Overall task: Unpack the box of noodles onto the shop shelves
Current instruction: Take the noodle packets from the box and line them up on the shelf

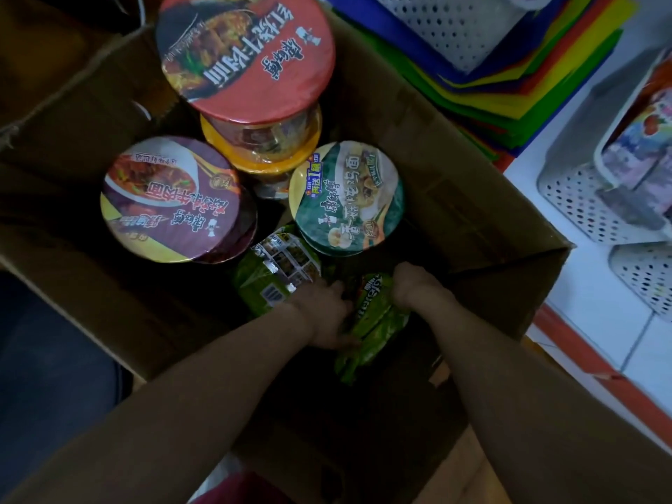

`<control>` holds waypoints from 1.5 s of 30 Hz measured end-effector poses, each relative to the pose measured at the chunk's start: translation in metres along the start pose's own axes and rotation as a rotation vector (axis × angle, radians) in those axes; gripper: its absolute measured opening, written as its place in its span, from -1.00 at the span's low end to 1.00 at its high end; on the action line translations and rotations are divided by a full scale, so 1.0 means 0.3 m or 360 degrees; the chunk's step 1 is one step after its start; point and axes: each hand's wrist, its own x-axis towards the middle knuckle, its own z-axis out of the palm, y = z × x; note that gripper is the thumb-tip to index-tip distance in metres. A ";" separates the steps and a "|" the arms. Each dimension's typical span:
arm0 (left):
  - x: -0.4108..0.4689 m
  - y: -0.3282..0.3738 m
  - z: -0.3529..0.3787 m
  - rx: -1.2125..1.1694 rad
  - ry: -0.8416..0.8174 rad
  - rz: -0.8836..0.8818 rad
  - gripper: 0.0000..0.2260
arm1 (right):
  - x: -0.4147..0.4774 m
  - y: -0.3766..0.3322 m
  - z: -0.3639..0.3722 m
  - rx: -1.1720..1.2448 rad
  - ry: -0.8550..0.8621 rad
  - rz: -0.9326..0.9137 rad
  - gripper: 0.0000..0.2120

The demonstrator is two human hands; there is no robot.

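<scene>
Only the arms and a bit of clothing are in shot. L forearm is bare from wrist to the btm-left frame edge. R forearm is bare likewise, wrist to btm-right corner. L hand and R hand are bare too; fingers mostly hidden, pic soft. Btm centre, btwn the arms, sits a patch of dark red cloth, cut off by the frame; can't tell what garment. Far left is a dark blue fabric; can't tell if it's worn.

A: What colour is the packet at the fingers?
B: Green. Past the fingers are a red lid, a purple lid and a green lid. The basket is white with dots.
</scene>
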 end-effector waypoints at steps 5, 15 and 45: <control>-0.007 0.062 -0.001 -0.0147 0.0201 -0.0087 -0.18 | 0.018 -0.014 0.013 0.0482 0.0022 0.0077 -0.77; -0.023 0.109 0.004 0.0083 0.0175 -0.0255 -0.56 | -0.003 -0.003 -0.004 0.0809 0.0203 0.0222 -0.71; -0.883 0.264 -0.455 -0.1363 0.1309 -0.0016 -0.94 | -0.895 0.098 -0.328 0.1338 0.1126 -0.0452 -0.85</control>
